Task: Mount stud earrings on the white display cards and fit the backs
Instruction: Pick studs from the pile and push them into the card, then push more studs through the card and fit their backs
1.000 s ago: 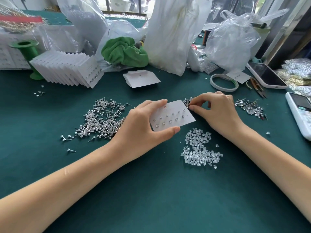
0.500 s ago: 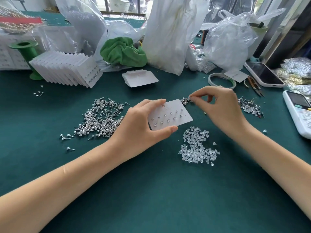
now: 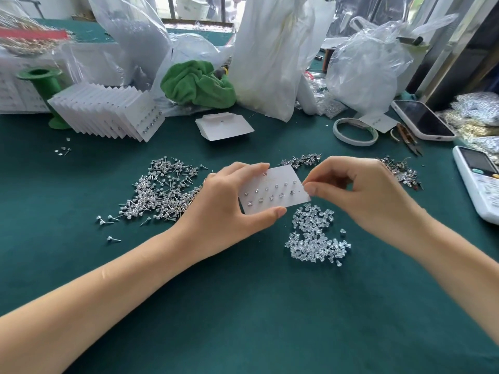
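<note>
Hands are working at the middle of the green table (image 3: 243,306): the left hand (image 3: 224,209) is gripping the white display card (image 3: 272,190) between thumb and fingers, holding it face up just above the cloth, two rows of studs already sitting in it. The right hand (image 3: 367,195) is pinching thumb and forefinger together at the card's right edge; whatever is between them is too small to tell. Loose stud earrings (image 3: 162,193) are lying in a heap to the left, clear backs (image 3: 316,238) are piling just near of the card, and finished cards (image 3: 108,114) are standing fanned at far left.
</note>
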`<state>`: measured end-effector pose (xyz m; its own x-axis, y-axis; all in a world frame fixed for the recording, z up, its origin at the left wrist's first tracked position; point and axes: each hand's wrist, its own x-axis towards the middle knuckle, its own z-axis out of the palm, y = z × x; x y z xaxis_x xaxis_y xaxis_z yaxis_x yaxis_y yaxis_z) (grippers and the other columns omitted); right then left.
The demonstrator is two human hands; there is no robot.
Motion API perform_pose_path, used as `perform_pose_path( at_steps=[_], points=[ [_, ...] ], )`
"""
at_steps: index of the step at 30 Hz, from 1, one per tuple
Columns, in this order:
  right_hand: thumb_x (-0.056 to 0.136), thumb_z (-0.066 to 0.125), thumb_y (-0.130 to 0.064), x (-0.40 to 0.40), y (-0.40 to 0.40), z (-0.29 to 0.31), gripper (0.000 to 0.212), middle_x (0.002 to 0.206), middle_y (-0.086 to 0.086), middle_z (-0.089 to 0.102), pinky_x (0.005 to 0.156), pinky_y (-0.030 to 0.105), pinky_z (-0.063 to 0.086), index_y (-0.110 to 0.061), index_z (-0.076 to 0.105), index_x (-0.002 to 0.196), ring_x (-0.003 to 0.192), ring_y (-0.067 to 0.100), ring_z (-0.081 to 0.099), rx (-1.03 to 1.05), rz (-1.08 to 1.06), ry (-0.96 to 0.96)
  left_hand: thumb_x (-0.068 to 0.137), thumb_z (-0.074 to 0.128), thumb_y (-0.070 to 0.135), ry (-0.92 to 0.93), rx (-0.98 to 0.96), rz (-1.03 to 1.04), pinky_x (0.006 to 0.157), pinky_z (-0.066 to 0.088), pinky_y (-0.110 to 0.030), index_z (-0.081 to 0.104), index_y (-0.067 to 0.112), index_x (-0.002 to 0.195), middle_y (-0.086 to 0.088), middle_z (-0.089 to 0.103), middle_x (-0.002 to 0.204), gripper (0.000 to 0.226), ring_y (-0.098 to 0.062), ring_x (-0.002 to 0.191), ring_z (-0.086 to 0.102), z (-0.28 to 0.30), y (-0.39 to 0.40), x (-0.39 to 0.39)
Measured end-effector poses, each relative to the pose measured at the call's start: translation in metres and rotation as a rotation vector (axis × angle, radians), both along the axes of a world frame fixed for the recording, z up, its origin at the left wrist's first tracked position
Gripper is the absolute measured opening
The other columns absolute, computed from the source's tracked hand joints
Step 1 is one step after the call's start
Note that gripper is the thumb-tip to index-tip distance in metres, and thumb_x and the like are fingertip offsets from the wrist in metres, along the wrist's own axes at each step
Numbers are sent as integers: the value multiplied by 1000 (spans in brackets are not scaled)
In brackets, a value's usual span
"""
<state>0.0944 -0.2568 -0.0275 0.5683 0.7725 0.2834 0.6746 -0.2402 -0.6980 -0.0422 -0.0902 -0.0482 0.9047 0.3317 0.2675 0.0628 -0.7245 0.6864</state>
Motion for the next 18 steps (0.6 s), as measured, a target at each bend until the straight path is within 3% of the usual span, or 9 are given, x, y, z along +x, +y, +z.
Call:
perform_pose_path(
  at_steps=[4, 10, 14, 18],
  points=[
    [84, 69, -21, -1, 1, -1, 9, 69, -7, 70, 63, 35, 47, -23, 65, 77, 65, 27, 60, 23, 9, 44, 70, 70, 52, 11, 42, -5, 105, 34, -34, 50, 25, 134, 17, 53, 116, 72, -4, 107, 47, 0, -1, -1],
    [85, 70, -13, -5, 3, 1, 10, 67, 1, 70, 57, 46, 45, -15, 65, 76, 58, 30, 53, 34, 27, 211, 69, 65, 58, 37, 73, -32, 94, 29, -13, 48, 28, 136, 18, 51, 119, 75, -1, 105, 40, -1, -2, -2],
    [85, 69, -13, -7, 2, 3, 10, 65, 5, 71, 64, 39, 39, -12, 65, 77, 64, 24, 52, 40, 24, 323, 74, 68, 53, 34, 82, -59, 92, 26, -6, 47, 24, 137, 14, 51, 122, 72, 0, 106, 42, -1, -2, -3],
    [85, 70, -14, -8, 3, 5, 11, 62, 1, 70, 66, 37, 37, -14, 65, 75, 64, 24, 51, 54, 4, 364, 75, 68, 50, 32, 68, -81, 94, 32, -13, 47, 22, 137, 12, 52, 122, 71, -6, 111, 47, 0, -3, -3]
  ],
)
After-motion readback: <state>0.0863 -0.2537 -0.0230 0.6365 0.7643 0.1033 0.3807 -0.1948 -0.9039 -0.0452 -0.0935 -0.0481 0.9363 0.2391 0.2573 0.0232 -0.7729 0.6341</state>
